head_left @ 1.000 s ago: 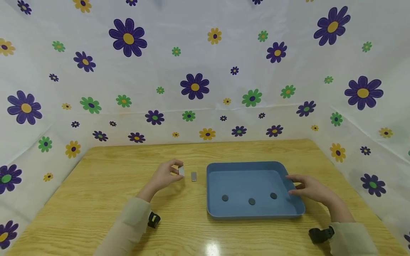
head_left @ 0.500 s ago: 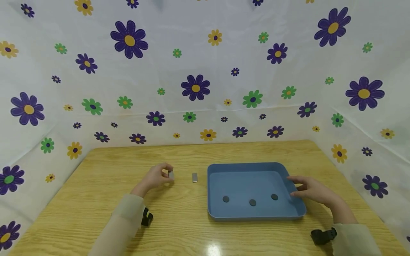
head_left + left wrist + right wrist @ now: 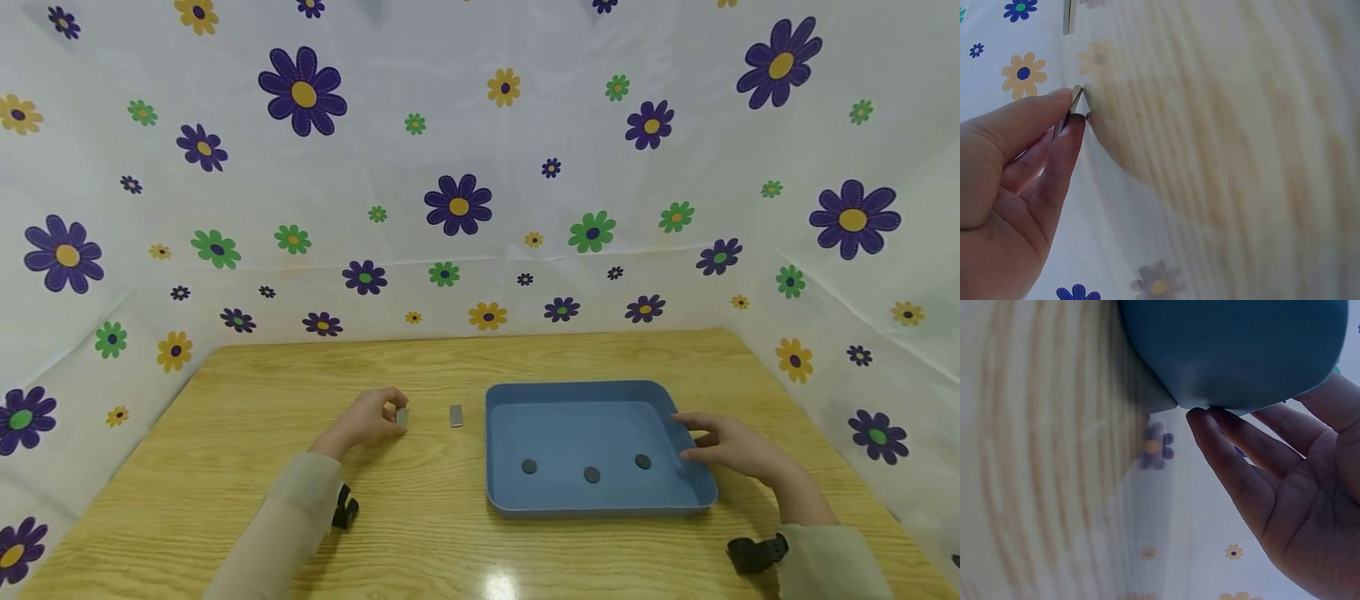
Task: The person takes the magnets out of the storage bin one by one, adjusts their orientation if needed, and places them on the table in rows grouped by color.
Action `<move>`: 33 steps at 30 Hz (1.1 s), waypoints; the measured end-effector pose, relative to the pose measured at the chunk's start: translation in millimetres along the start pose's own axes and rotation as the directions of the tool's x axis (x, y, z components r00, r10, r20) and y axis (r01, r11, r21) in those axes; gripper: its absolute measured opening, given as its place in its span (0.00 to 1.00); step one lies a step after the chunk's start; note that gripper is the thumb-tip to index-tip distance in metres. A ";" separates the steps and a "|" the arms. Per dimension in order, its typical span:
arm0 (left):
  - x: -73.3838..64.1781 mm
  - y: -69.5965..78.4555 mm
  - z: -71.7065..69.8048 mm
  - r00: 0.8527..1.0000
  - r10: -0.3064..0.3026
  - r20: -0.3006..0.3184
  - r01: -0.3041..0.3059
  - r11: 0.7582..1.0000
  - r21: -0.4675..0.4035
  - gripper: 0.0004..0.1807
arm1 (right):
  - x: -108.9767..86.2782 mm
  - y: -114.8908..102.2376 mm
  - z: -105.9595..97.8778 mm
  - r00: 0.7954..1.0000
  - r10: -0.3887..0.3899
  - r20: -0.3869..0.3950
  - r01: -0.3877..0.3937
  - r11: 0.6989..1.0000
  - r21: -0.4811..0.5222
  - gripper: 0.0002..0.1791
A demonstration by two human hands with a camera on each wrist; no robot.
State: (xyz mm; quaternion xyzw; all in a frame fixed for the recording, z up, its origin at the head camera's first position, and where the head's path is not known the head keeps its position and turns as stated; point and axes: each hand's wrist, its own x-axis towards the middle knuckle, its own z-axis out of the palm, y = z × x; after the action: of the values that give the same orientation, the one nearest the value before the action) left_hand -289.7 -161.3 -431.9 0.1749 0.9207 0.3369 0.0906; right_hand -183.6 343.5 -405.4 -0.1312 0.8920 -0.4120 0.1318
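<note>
My left hand (image 3: 367, 417) pinches a small, flat grey rectangular piece (image 3: 401, 418) between thumb and fingertips, low over the left-centre of the table. In the left wrist view that piece (image 3: 1076, 97) is tilted and seen nearly edge-on; whether it touches the wood I cannot tell. A second grey rectangular piece (image 3: 456, 416) lies flat to its right, apart from the hand. My right hand (image 3: 738, 450) rests with extended fingers against the right wall of a blue tray (image 3: 570, 429). Under the tray's wall in the right wrist view, the fingertips (image 3: 1197, 415) touch it.
Inside the tray lie three dark round discs, a left one (image 3: 529, 467), a middle one (image 3: 592, 475) and a right one (image 3: 642, 462). The wooden table (image 3: 420, 533) is enclosed by a flower-printed white cloth (image 3: 390, 150) at the back and sides.
My left hand has moved left and lower with the grey piece, away from the piece on the table. Over the last half second it has barely shifted. The right hand stays at the tray.
</note>
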 end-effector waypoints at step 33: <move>3.8 -0.9 -0.3 0.998 0.014 0.055 -0.021 0.992 0.127 0.18 | -0.7 -3.4 0.7 1.000 -0.007 -0.017 0.007 0.999 -0.032 0.35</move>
State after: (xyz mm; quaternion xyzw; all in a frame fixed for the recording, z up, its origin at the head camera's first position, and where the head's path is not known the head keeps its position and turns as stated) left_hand -293.5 -160.7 -432.4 0.1973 0.9360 0.2733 0.1014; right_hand -182.2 341.1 -403.1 -0.1328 0.8991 -0.3994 0.1206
